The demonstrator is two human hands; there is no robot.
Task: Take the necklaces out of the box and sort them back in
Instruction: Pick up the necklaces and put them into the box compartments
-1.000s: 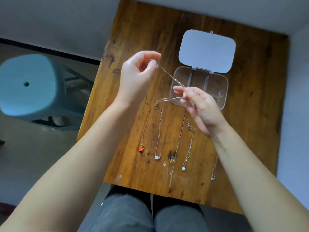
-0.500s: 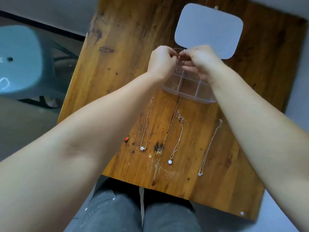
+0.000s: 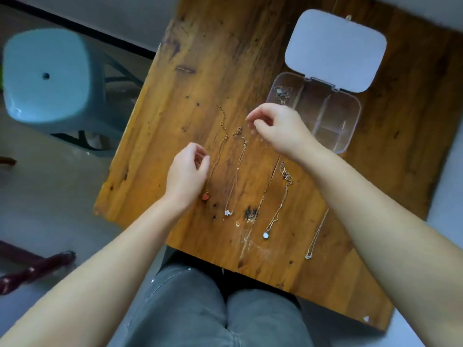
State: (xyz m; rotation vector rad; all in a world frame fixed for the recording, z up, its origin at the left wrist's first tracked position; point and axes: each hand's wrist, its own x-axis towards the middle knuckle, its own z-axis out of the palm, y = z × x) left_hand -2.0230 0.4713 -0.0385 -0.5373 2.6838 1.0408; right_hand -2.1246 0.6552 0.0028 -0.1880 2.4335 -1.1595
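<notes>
I had both hands low over the wooden desk [image 3: 190, 78], each grip loose and empty: the left hand [image 3: 186, 172] hovered with fingers curled apart beside the gold chain with the red pendant [image 3: 205, 196], and the right hand [image 3: 278, 128] hung just above the top ends of the chains, thumb and forefinger apart, clamped on nothing that I could see.

The clear plastic box [image 3: 350, 116] sat at the far right of the desk, its frosted lid [image 3: 335, 50] flung back flat on the hinge so every compartment stayed reachable. One necklace [image 3: 283, 92] lay bunched in the far-left compartment; the other cells looked bare.

Four more necklaces waited on the desk in parallel lines, pendants toward me — I judged that layout kept the fine chains from tangling and let each be lifted by its clasp end. Beside the red one lay a chain with a small flower pendant [image 3: 228, 212], then a silvery one with a round pale stone [image 3: 266, 235], then a thin chain [image 3: 309, 255] near my right forearm, partly hidden by it.

The wood was scuffed, with dark knots and a crack along the grain — a surface where thin links could snag.
</notes>
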